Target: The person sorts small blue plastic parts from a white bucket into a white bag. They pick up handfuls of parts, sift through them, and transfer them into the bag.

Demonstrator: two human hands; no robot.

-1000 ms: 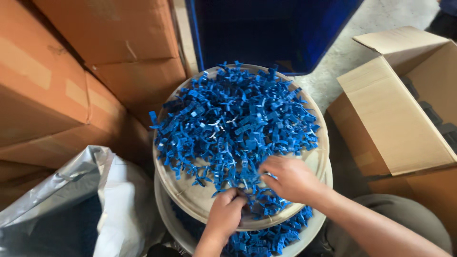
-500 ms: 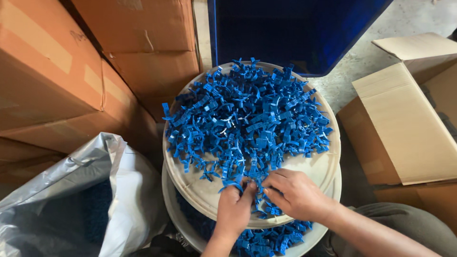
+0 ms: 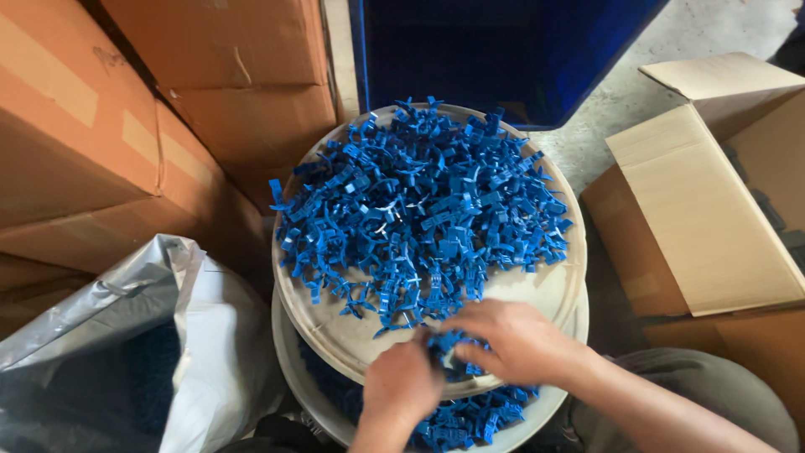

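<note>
We are pinching small blue plastic clips (image 3: 457,348) between both hands, left hand (image 3: 401,387) and right hand (image 3: 513,342), working best from the round tray's (image 3: 537,294) near edge.

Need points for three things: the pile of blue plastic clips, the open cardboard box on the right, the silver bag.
pile of blue plastic clips (image 3: 419,210), head view, middle of the heap on the round tray.
open cardboard box (image 3: 696,218), head view, on its big pale flap.
silver bag (image 3: 109,294), head view, on the crinkled upper edge.
</note>
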